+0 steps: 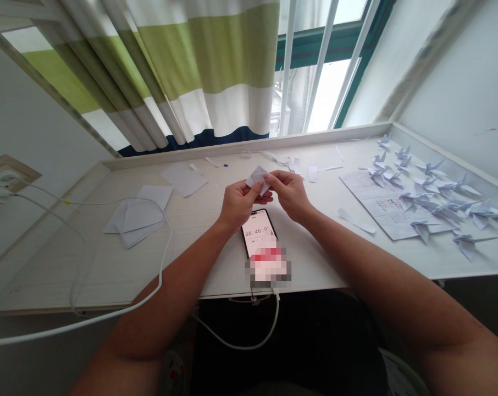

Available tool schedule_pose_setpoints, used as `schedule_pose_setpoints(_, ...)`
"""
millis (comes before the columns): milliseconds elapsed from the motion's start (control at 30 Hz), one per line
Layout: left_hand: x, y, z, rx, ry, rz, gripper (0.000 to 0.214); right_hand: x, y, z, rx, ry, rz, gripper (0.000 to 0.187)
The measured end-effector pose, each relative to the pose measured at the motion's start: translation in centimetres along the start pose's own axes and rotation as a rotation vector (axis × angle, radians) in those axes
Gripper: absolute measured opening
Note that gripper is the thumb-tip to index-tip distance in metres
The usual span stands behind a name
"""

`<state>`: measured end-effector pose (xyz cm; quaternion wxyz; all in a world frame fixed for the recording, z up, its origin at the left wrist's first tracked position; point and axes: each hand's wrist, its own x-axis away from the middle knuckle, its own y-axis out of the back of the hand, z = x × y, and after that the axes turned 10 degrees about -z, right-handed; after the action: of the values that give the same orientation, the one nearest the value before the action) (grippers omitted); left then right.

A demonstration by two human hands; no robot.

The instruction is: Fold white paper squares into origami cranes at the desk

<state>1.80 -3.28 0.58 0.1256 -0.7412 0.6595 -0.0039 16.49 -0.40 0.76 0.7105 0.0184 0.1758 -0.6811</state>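
At the middle of the white desk (pixel 191 223), my left hand (pixel 239 204) and right hand (pixel 288 193) are close together, fingers of both pinching a folded white paper (pixel 258 180) held just above the desktop. At 6 o'clock from my hands lies a phone (pixel 257 234) showing a timer, its lower part blurred, with a white cable (pixel 249 347) running from it. At 3 o'clock, paper cranes (pixel 434 190) sit on and around a printed sheet (pixel 381 203); at 9 o'clock lie loose paper squares (pixel 137 214).
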Motion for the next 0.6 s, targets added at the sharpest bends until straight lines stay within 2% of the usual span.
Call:
schedule_pose_setpoints(200,0.09,-0.13,0.00,0.001,0.041,0.009,0.053,-0.01,-0.04,0.28,0.041,0.027,-0.033,0.044)
schedule_pose_setpoints(467,0.39,-0.24,-0.29,0.023,0.216,0.128,0.050,-0.09,0.14,0.58,0.018,0.034,-0.097,0.042)
schedule_pose_setpoints(600,0.49,-0.40,-0.34,0.058,0.203,0.135,0.050,-0.04,0.06,0.64,0.031,0.034,-0.107,0.047)
